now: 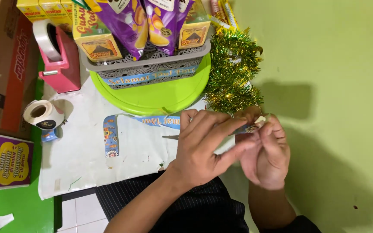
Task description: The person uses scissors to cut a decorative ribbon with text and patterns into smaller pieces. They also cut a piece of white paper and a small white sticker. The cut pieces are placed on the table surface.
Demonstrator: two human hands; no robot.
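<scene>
While both hands [238, 146] pinch it, the patterned blue ribbon [111, 136] curls

The woven plastic basket [152, 69] is grey on a lime-green round plastic tray [156, 97]. The bushy tinsel garland [232, 73] glitters green and gold. The boxy tape dispenser [61, 60] is pink.

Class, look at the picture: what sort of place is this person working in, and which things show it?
Probably a home gift-hamper packing spot on the floor: a grey basket of snack packs, gold tinsel, and a pink tape dispenser.
</scene>
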